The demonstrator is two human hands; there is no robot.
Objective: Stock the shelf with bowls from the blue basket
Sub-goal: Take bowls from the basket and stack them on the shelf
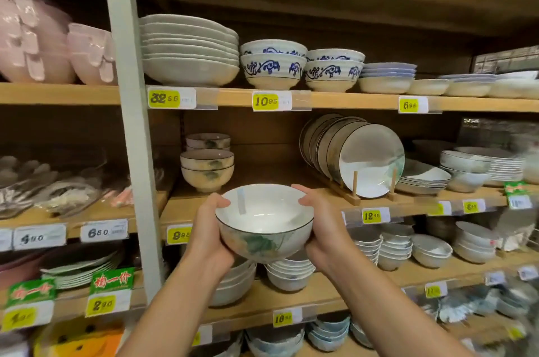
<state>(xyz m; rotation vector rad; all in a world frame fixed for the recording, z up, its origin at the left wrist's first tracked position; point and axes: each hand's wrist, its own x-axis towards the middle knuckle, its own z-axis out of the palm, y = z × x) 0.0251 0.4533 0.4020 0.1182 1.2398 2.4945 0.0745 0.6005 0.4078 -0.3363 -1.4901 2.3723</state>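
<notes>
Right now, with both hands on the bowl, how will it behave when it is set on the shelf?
The bowl looks glazed, so probably rigid, slippery and breakable. Its small foot may let it tip. The left hand and right hand hold opposite sides, suggesting some weight.

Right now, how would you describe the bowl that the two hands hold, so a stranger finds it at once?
Look at the middle wooden shelf, between the small stacked bowls and the upright plates. In front of that gap, both hands lift one bowl. Unlike its neighbours, it stands alone: white inside, dark rim, green painting outside.
</notes>
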